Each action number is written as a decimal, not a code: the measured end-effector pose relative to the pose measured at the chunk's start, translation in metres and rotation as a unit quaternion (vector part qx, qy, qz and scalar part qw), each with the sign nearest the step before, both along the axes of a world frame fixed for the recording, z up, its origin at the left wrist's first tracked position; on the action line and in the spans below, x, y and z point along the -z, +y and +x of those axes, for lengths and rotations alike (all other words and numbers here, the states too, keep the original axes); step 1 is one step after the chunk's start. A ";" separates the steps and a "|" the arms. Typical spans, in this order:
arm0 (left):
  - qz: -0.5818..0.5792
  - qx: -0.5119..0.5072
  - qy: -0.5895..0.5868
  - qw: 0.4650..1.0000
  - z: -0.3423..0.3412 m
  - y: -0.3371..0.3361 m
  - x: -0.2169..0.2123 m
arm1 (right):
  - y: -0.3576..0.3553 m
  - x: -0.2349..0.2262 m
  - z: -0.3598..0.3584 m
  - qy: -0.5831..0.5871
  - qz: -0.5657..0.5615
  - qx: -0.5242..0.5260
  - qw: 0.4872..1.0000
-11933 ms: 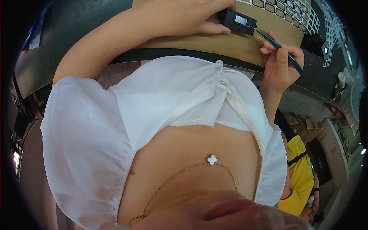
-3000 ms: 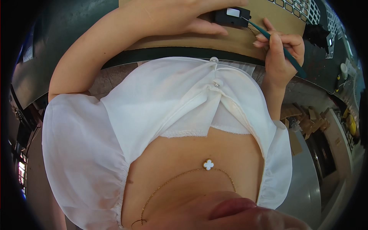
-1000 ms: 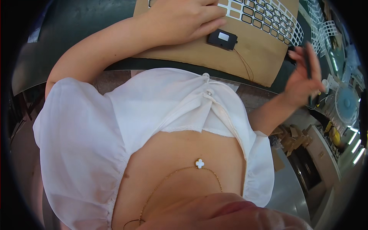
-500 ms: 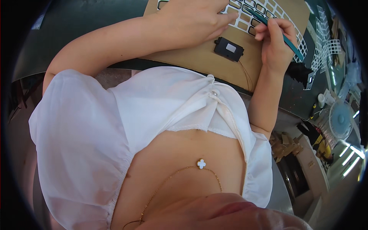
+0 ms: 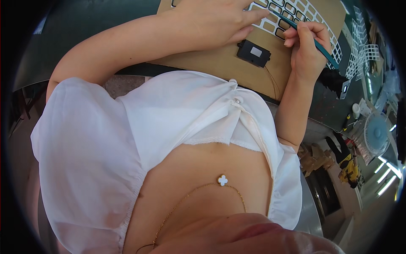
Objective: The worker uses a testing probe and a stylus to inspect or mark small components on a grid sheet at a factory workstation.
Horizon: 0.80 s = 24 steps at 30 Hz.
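My right hand [image 5: 311, 46] grips slim teal tweezers [image 5: 325, 54], pinched between thumb and fingers. Their tips reach a white grid sheet [image 5: 267, 26] with rounded rectangular openings, several ringed by thin black frames [image 5: 280, 33]. My left hand [image 5: 215, 23] lies at the left side of the grid sheet, palm down with fingers stretched out; one fingertip is close to the tweezers' tips. Part of this hand runs out of the top of the picture. Below the sheet, between my hands, sits a small black box [image 5: 253, 53] with a blank-looking pale label and thin wires.
A brown board [image 5: 211, 63] lies under the work on a dark green table [image 5: 105, 21]. Right of my right hand are a crumpled black object [image 5: 332, 80] and more white grid sheets [image 5: 357, 46]. Farther right stand a fan [image 5: 377, 133] and a white bottle [image 5: 355, 111]; a person [image 5: 349, 167] is beyond.
My left index finger has stretched out to the right over the sheet, nearer the tweezers' tips. The right hand keeps its grip on the tweezers and has shifted only slightly.
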<state>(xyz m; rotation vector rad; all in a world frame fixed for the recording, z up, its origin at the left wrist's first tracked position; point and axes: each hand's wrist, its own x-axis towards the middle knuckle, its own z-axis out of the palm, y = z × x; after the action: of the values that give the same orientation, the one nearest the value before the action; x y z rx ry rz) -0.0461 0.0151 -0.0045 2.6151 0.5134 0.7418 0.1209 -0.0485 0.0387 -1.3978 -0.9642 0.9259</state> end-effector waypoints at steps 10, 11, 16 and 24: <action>0.010 -0.016 0.002 1.000 0.004 0.001 0.003 | -0.001 0.005 0.004 0.021 0.052 -0.016 0.998; 0.008 -0.014 -0.001 1.000 0.005 0.002 0.004 | 0.000 0.005 0.005 0.009 0.040 -0.011 0.999; 0.002 -0.008 -0.011 1.000 0.007 0.004 0.006 | 0.001 0.004 0.005 -0.030 0.011 0.000 0.999; -0.170 0.036 -0.013 0.985 0.009 0.003 0.000 | 0.002 0.011 0.009 -0.008 0.117 -0.047 0.992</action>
<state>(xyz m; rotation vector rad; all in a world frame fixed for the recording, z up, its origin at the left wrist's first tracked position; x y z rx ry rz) -0.0368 0.0180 -0.0042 2.2916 0.4873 0.6041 0.1302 -0.0461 0.0281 -1.1718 -1.1214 0.8418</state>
